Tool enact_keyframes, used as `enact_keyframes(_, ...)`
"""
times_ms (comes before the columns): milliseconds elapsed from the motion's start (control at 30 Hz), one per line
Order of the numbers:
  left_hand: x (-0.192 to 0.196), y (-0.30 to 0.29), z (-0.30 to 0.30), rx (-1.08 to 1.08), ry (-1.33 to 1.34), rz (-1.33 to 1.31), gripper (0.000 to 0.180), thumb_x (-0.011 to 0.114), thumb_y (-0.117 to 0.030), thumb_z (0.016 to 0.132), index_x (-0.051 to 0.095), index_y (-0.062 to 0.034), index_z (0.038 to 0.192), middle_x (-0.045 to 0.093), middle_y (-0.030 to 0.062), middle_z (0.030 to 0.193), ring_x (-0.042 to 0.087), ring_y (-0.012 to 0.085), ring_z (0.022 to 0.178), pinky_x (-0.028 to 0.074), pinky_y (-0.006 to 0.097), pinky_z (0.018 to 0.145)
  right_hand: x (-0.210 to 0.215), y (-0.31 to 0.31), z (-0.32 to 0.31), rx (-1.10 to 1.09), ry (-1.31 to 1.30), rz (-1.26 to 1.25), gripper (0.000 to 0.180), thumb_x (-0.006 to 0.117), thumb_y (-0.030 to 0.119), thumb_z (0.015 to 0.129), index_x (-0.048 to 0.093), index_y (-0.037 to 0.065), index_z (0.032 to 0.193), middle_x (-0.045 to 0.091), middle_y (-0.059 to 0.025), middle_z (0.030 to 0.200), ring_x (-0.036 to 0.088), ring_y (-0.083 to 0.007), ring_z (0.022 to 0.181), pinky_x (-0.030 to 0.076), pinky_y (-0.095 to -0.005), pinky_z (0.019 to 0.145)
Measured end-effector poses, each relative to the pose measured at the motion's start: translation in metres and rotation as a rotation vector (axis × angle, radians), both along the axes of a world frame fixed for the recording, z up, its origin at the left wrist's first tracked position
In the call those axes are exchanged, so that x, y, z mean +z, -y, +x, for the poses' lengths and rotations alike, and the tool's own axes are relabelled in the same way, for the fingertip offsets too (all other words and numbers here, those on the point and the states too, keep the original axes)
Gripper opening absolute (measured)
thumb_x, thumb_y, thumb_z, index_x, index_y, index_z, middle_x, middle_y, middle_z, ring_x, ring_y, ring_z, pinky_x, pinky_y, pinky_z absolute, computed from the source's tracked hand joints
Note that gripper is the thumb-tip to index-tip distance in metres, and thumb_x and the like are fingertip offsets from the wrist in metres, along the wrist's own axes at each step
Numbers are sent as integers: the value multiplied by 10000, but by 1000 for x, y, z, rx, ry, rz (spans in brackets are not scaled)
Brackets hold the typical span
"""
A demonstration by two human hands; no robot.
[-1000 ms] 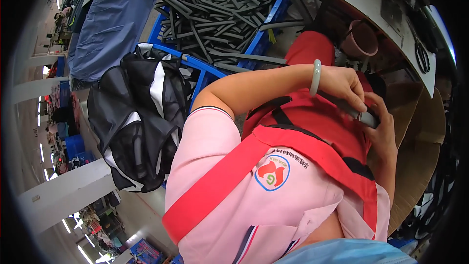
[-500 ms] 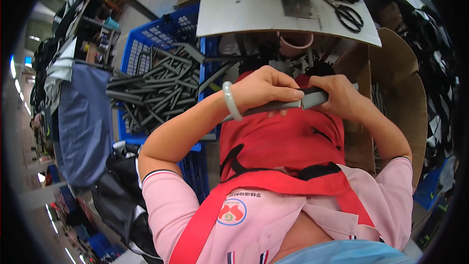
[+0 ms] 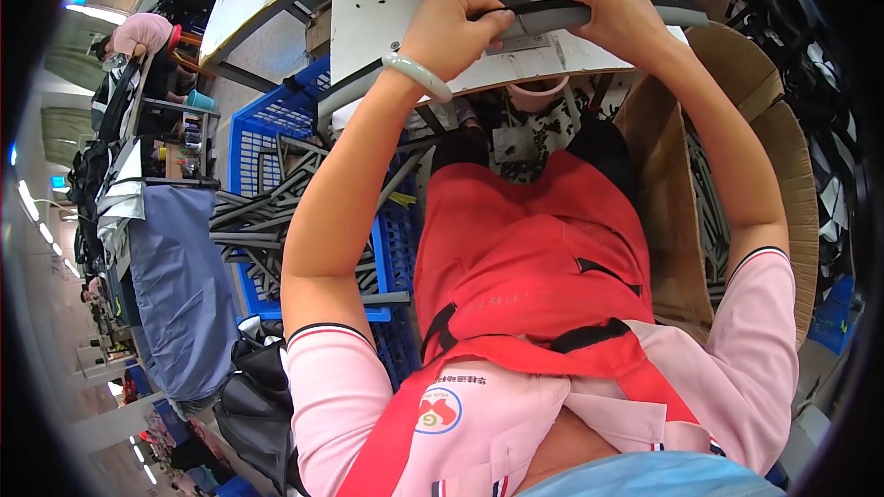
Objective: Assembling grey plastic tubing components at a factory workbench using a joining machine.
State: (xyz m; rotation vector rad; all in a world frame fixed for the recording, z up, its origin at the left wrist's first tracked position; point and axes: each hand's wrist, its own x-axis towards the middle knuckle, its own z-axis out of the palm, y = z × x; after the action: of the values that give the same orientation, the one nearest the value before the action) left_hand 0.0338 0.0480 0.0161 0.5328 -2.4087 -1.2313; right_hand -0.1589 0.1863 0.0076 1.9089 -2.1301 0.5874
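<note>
Both hands are up on the work: left hand (image 3: 456, 32) curled over one end of the grey padded strip (image 3: 589, 11), right hand (image 3: 626, 14) clamped on the other, fingers wrapped round it. It's held flat just above the white desk (image 3: 368, 28). Risk, I'd say: the free tail right of the grip could sag or twist. Beyond the left elbow, a blue crate (image 3: 276, 129) full of grey strips.
</note>
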Motion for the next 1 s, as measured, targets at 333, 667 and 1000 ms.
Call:
enact_keyframes(333, -18, 30, -24, 7, 45, 95, 306, 669, -224, 877, 685, 44, 1022, 688, 87, 744, 539, 62, 536, 441, 211, 515, -3, 21, -15, -13, 106, 86, 426, 712, 187, 712, 636, 37, 1104, 657, -192, 920, 616, -374, 895, 487, -414, 777)
enact_keyframes(667, -19, 46, -32, 8, 52, 120, 273, 662, -208, 869, 698, 29, 1001, 699, 90, 734, 553, 76, 527, 455, 225, 520, 2, 34, -24, -32, 11, 86, 349, 711, 254, 731, 659, 44, 1005, 668, -173, 865, 637, -338, 824, 496, -406, 728)
enact_keyframes(1000, -28, 80, -22, 167, -97, -161, 251, 661, -258, 849, 726, -33, 938, 700, 124, 750, 652, 198, 610, 522, 313, 634, 19, 28, -15, -235, 53, 92, 346, 682, 309, 724, 681, 65, 968, 657, -196, 778, 645, -379, 783, 500, -459, 672)
